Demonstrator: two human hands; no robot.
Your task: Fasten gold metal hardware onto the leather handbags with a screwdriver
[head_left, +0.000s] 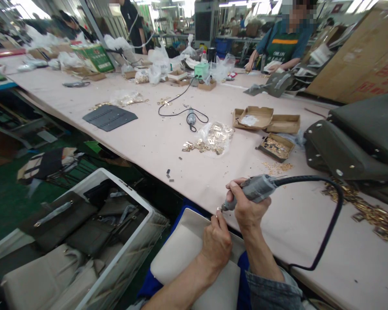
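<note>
My right hand (245, 206) is clamped around a grey rotary tool (257, 189), gripped like a pen so the tip points down and to the left, right at the near edge of the surface (168, 146); its thick black cable (330, 224) loops off to the right and back under the edge, slack enough, I judge, not to drag on the tool. My left hand (216, 241) sits just below the tip, fingers pinched together on something tiny and bright; I cannot make out what the piece is, only that it is held against the tool's tip, and I take it that the left wrist rests on the pale cushion (194, 258) across my lap for steadiness.

Further out on the surface lies a clear bag of brass fittings (215, 137) with loose ones spilled beside it, near enough to reach; a second small tool (191, 118) on a thin black lead lies just beyond; flat cardboard boxes (265, 118) stand to the right of it, one tray holding more brass bits. Dark olive bags (352, 150) are stacked at the right, with brass scraps scattered in front of them. On the floor to my left stands a white crate (123, 258) of grey and beige bags. Across the surface, well apart, another person (284, 43) in a green apron works at a separate spot.
</note>
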